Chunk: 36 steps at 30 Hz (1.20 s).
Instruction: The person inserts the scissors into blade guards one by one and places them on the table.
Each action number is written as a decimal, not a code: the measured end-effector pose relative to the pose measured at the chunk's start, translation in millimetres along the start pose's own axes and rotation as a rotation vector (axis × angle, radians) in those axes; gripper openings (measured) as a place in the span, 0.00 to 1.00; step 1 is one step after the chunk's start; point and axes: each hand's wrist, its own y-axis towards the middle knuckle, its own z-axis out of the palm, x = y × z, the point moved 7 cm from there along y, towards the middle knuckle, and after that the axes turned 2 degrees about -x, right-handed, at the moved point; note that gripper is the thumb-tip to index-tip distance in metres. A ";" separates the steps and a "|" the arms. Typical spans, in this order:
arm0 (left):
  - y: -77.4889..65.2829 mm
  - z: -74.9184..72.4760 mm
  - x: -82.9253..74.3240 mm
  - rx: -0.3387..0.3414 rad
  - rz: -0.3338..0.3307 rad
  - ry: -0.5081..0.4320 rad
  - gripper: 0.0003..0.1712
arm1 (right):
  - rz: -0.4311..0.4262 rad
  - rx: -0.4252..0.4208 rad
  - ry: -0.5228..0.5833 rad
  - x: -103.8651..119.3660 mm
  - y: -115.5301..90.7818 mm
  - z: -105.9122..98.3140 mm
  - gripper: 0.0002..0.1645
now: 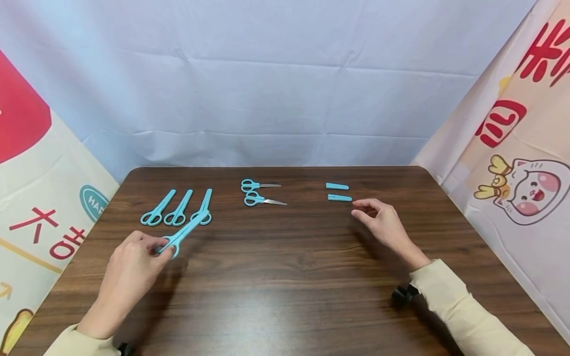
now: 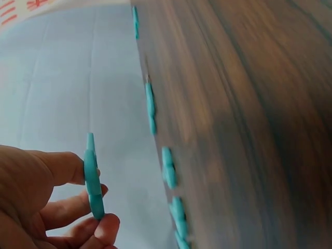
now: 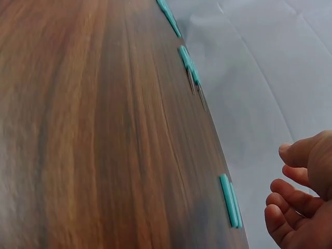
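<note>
My left hand (image 1: 135, 262) pinches a pair of capped blue scissors (image 1: 187, 230) by the handle loops, held above the table at the left. The cap of these scissors points up and to the right. In the left wrist view the same scissors (image 2: 92, 179) appear edge-on between thumb and fingers. My right hand (image 1: 382, 222) hovers with nothing in it, fingers loosely bent, just beside a blue scissor cap (image 1: 340, 198). A second blue cap (image 1: 337, 186) lies behind that one. Two uncapped scissors (image 1: 254, 199) with bare metal blades lie at the middle back.
Three capped scissors lie in a row at the left: the outer pair (image 1: 153, 216), the middle pair (image 1: 175, 217) and the inner pair (image 1: 207, 200), partly covered by the held scissors. The brown wooden table (image 1: 289, 296) ends at a pale cloth backdrop (image 1: 285, 113).
</note>
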 end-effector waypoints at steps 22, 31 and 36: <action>-21.4 -16.7 83.4 0.125 -0.259 0.107 0.11 | 0.063 -0.019 -0.063 -41.4 17.3 -10.5 0.18; -28.3 -17.9 105.4 0.199 -0.338 0.132 0.11 | 0.082 0.026 -0.088 -52.4 22.5 -7.4 0.19; -29.1 -15.9 111.5 0.224 -0.361 0.142 0.11 | 0.091 0.078 -0.110 -55.4 24.8 -3.2 0.20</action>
